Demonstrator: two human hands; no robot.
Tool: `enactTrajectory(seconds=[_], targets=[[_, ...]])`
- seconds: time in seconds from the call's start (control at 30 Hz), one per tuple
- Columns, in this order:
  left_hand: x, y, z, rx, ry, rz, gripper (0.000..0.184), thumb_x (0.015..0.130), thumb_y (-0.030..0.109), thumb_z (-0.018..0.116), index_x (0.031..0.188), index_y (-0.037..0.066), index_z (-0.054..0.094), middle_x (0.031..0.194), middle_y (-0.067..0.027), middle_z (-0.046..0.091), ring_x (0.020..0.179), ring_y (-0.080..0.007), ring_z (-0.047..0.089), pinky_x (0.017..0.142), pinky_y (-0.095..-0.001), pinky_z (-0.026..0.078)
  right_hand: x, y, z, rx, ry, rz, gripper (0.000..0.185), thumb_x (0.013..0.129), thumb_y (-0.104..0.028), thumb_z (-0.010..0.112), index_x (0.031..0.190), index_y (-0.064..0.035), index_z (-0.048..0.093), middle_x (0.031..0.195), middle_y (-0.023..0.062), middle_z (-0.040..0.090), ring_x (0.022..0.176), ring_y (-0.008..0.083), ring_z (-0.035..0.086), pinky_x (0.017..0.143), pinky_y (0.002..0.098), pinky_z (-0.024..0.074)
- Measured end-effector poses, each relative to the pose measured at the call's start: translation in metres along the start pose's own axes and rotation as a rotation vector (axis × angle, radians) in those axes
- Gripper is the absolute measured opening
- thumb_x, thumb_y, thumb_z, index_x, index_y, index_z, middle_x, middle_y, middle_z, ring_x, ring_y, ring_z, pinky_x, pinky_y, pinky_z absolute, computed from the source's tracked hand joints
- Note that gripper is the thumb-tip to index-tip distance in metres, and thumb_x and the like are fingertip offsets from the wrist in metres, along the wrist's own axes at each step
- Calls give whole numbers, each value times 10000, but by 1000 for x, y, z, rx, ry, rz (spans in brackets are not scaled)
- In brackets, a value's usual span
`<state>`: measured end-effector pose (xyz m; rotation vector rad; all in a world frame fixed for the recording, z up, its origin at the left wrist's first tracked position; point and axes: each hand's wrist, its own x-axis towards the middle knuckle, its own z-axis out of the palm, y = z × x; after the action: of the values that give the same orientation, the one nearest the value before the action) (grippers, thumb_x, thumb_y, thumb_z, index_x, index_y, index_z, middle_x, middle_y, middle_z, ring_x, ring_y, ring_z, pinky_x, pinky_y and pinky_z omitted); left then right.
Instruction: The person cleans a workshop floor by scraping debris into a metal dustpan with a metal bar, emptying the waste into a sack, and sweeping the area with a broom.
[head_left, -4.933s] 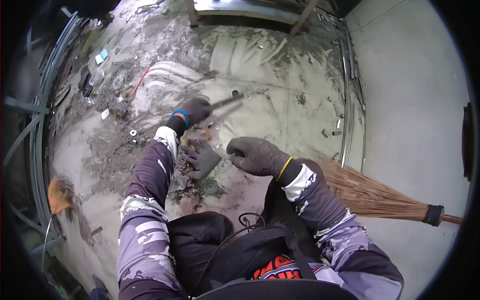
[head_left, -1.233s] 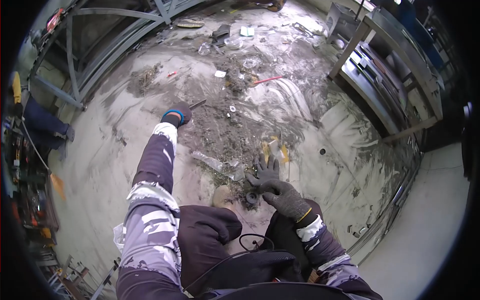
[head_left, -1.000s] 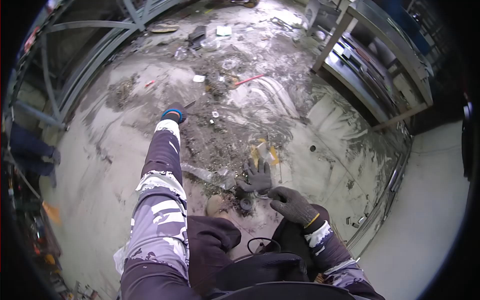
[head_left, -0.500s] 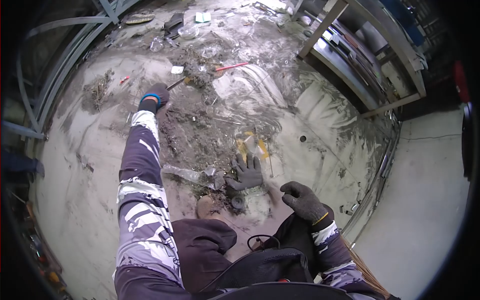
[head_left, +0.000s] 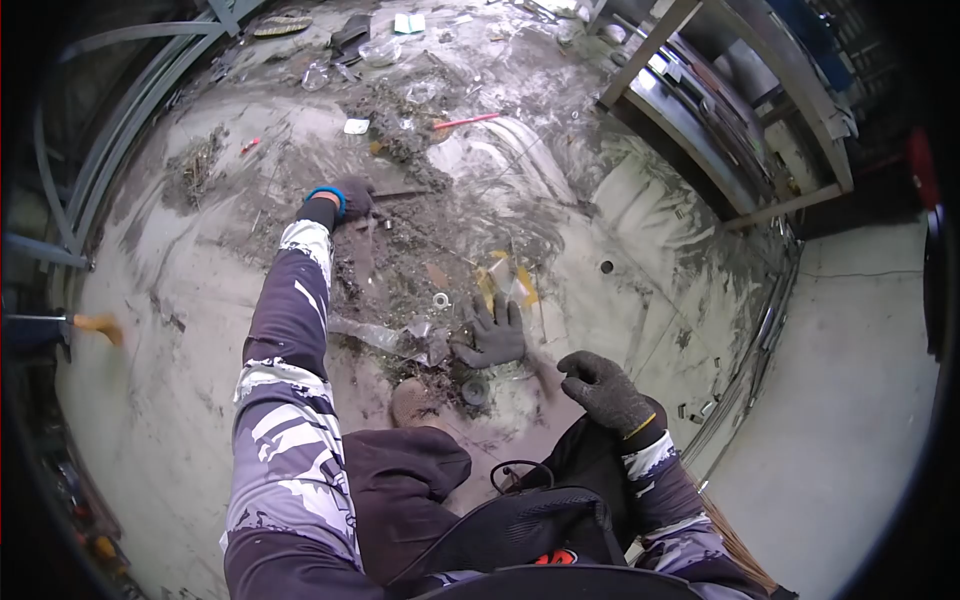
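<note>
My left hand point(head_left: 350, 197), in a dark glove with a blue band at the wrist, is closed around one end of a thin, flat dark strip point(head_left: 405, 191). The strip lies nearly level over a patch of dark dirt and debris point(head_left: 400, 240); its exact kind is unclear. By my knee, my right hand point(head_left: 603, 390) wears a grey knit glove and has its fingers curled, with nothing visible in them. An empty grey glove point(head_left: 494, 333) lies on the floor between my hands, beside yellow-marked clear plastic point(head_left: 508, 280).
Crumpled clear plastic point(head_left: 385, 338), a pale ring point(head_left: 441, 300) and a dark round piece point(head_left: 474, 392) lie near my foot. Farther off is a red stick point(head_left: 466, 121). A metal-framed rack point(head_left: 720, 150) stands right; blue-grey metal framing point(head_left: 110, 110) rises left.
My left hand has moved right and slightly nearer, and the strip has swung from slanting upward to nearly level. A tan object has appeared at the left edge. My right hand stays by my knee.
</note>
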<state>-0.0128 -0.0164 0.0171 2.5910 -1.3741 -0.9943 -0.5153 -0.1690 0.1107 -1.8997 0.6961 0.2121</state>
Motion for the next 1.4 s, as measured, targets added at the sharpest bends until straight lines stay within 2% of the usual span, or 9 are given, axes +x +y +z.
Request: enactTrajectory(seconds=[0.13,0.37,0.67,0.83,0.97,1.07,1.2,1.3,1.4], targets=[[22,-25,23,109,242,-333,340,782,166,536,1075,80,685,1092,-224,648,1021,-393,619,882,-439,492,-3,2,-5,8,-8,46,309,812,-187,631,1050,10,614,839,95,626,773,165,574,725,328,480],[-30,20,-15,-33,-221,-44,393,736,150,539,1098,72,669,1046,-191,674,928,-386,639,845,-426,490,-2,0,-4,-13,-13,33,321,812,-195,626,1059,10,615,856,106,645,791,174,592,748,328,487],[-2,23,22,-71,154,19,305,814,210,508,1006,9,635,956,-243,651,916,-398,620,806,-446,471,6,-9,-1,58,-38,115,268,823,-194,621,1020,-13,633,823,112,643,765,191,615,730,333,498],[4,42,8,-95,282,97,308,826,214,498,1006,-14,601,954,-252,639,911,-397,616,791,-446,470,105,-30,21,-309,150,-121,273,842,-259,558,933,-32,678,878,204,672,808,341,659,747,403,513],[-21,53,1,-172,294,129,306,825,209,491,1014,-10,592,914,-233,633,877,-390,608,777,-443,466,253,-5,65,-494,317,-79,300,799,-269,583,862,7,684,894,232,675,851,369,664,777,426,516],[-50,38,9,-174,348,159,303,831,215,491,1011,-8,590,893,-222,626,848,-385,598,766,-441,462,325,-11,86,-621,230,101,420,806,-375,577,1011,-27,692,1040,243,658,981,391,639,877,431,491],[-115,7,31,-270,346,72,291,847,220,485,1002,-6,584,873,-212,618,814,-369,593,748,-437,461,351,-5,107,-794,178,253,489,827,-384,559,1131,-12,649,1181,247,616,1144,355,581,949,432,460],[-138,-46,62,-237,471,59,288,847,215,472,999,-3,583,829,-192,613,784,-336,594,730,-418,462,353,-13,127,-1010,230,141,458,802,-355,590,1136,-48,658,1185,220,622,1123,338,598,954,427,464],[-163,-67,67,-242,293,-162,277,838,207,468,978,-3,582,818,-188,612,779,-337,595,726,-422,460,350,-23,145,-961,112,50,370,761,-305,631,1062,-101,700,1122,199,649,1051,344,631,899,417,506]])
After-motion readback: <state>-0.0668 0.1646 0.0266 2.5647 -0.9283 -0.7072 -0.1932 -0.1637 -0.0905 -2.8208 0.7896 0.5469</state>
